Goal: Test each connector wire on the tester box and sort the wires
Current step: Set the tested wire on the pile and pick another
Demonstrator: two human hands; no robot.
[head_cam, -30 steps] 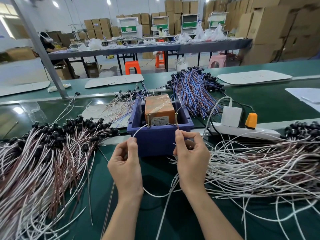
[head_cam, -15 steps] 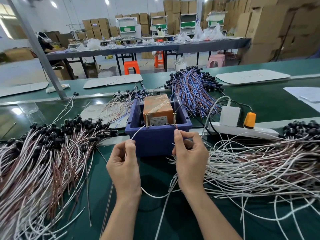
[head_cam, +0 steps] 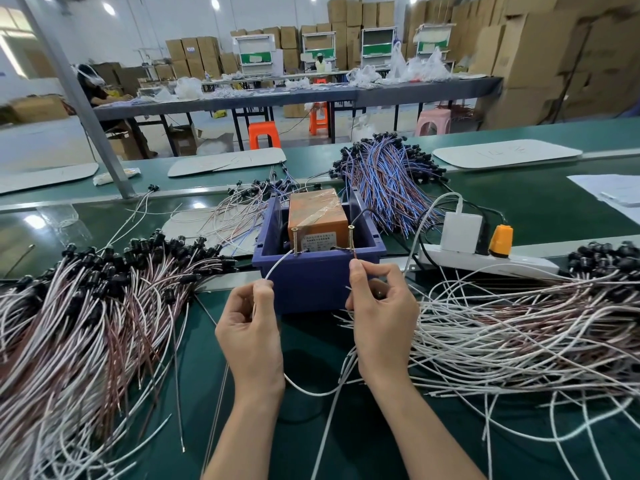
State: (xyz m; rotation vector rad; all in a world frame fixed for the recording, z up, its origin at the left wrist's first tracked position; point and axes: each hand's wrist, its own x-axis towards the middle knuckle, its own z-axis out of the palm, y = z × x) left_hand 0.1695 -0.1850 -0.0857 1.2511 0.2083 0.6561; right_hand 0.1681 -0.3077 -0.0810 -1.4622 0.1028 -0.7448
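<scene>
At the far left of the green table lies the left pile of white and brown leads, with their black connectors towards the far side. Its right edge ends just left of the left hand. A thinner loose bunch lies farther back, left of the bin.

The left hand is held near the middle, in front of the bin, with its fingers curled. Thumb and forefinger pinch a white wire. From the pinch the wire rises to the right, and its tip meets the foot of the left screw on the bin's near rim. Below the hand the wire loops under both wrists.

The orange tester sits inside the bin, wrapped in tape, with its label facing near. It is just beyond both hands and between them.

The right hand is raised against the bin's near right corner. Thumb and forefinger pinch a thin brown end at the foot of the right screw, and the other fingers are curled in. I cannot tell whether that end touches the screw.

Behind the bin to the right a blue bundle fans out. Further right is a power strip with a white adapter and an orange plug. Nearer, the right pile spreads from the right hand to the right edge, its closest strands touching that hand.
</scene>
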